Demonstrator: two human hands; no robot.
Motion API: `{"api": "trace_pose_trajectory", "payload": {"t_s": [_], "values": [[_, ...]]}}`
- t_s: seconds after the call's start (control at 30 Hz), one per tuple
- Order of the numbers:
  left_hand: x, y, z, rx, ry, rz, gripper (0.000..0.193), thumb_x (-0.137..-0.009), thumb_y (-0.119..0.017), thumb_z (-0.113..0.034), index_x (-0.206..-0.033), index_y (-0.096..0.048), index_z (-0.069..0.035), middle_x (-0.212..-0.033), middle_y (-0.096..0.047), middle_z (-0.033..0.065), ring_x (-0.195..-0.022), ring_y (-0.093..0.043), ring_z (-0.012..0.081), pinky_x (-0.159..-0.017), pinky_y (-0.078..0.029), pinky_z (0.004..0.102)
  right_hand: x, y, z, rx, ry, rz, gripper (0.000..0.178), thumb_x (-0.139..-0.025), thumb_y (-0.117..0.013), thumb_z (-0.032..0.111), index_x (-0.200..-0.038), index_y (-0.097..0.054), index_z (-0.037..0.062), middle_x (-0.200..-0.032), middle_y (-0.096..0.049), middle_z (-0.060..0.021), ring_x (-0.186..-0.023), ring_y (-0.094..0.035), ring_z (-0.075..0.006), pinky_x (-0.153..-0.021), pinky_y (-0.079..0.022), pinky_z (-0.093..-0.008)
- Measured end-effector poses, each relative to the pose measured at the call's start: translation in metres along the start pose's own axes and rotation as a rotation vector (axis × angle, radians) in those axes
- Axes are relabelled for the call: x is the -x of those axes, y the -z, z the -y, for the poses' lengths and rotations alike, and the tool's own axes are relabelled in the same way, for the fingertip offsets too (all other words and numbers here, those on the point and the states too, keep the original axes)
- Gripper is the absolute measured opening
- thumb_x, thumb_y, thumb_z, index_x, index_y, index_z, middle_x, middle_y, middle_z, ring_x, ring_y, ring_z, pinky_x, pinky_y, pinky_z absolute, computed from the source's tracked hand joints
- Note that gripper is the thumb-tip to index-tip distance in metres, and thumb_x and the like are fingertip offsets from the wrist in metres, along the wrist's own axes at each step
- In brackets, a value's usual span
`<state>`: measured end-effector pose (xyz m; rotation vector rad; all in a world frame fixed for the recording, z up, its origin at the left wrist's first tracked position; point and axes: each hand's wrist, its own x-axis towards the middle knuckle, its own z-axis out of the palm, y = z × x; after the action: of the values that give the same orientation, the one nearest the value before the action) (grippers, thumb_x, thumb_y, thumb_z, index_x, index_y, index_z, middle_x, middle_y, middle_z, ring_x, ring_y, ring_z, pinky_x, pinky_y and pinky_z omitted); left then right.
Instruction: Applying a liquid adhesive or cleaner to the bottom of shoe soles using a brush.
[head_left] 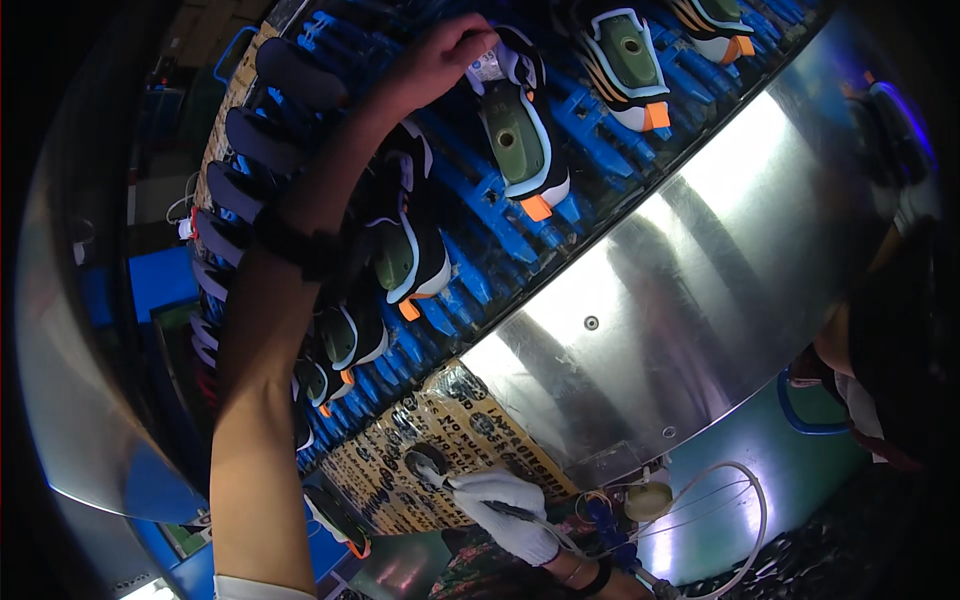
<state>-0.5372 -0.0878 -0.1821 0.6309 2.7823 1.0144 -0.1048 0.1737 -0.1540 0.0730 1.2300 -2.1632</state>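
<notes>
Far left: dark sole-shaped pieces [262,140] along the line's edge, beside your bare left forearm. Then smaller-looking uppers on lasts, like the striped-off dark one [440,265] under your arm, all on blue supports [505,230].

Your left hand [440,62]: fingers curled at the tongue end of the black-and-white shoe upper; can't tell if they pinch the tongue or just rest on it. Judging by the pose, best to steady the upper there with light fingertips, no tugging, so it sits square on the last. Watch your black wristband [300,250]; it's close above the neighbouring upper and could brush it.

Lower middle: your right hand [505,510], white-gloved, fingers closed around a slim tool handle [515,509]; its tip meets a round dark cup or pad [425,461] on taped printed cardboard [400,490]. Level tip and loose wrist would probably suit.

The shoe upper [546,150] itself: just beside your left fingers, right and below them, around a green last [507,140], orange heel tab [537,207] toward the metal plate [640,300]. It's well apart from your right hand, which is below it. Further right, another upper [655,65], untouched.
</notes>
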Motion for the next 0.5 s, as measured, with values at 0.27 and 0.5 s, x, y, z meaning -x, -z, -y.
{"api": "trace_pose_trajectory", "payload": {"t_s": [0.27, 0.5], "values": [[0.017, -0.003, -0.033, -0.057, -0.214, -0.102, 0.019, -0.1, -0.063, -0.017, -0.114, -0.062, -0.004, -0.096, -0.069, 0.0082, -0.088, -0.067, 0.0171, -0.076, -0.05, 0.0296, 0.003, 0.001, 0.001, 0.049, 0.067, -0.008, 0.018, -0.084, -0.076, -0.004, -0.101, -0.074, 0.0013, -0.108, -0.074, -0.0144, -0.099, -0.071, -0.0222, -0.084, -0.056, -0.0303], [0.044, -0.019, -0.034, 0.153, -0.005, -0.166, 0.022, -0.099, -0.065, -0.013, -0.121, -0.063, -0.01, -0.096, -0.069, 0.0034, -0.08, -0.064, 0.0094, -0.068, -0.049, 0.0249, 0.009, 0.001, 0.008, 0.051, 0.121, 0.001, 0.016, -0.086, -0.074, -0.003, -0.102, -0.073, -0.0007, -0.108, -0.074, -0.0153, -0.1, -0.071, -0.022, -0.085, -0.056, -0.0308]]}}
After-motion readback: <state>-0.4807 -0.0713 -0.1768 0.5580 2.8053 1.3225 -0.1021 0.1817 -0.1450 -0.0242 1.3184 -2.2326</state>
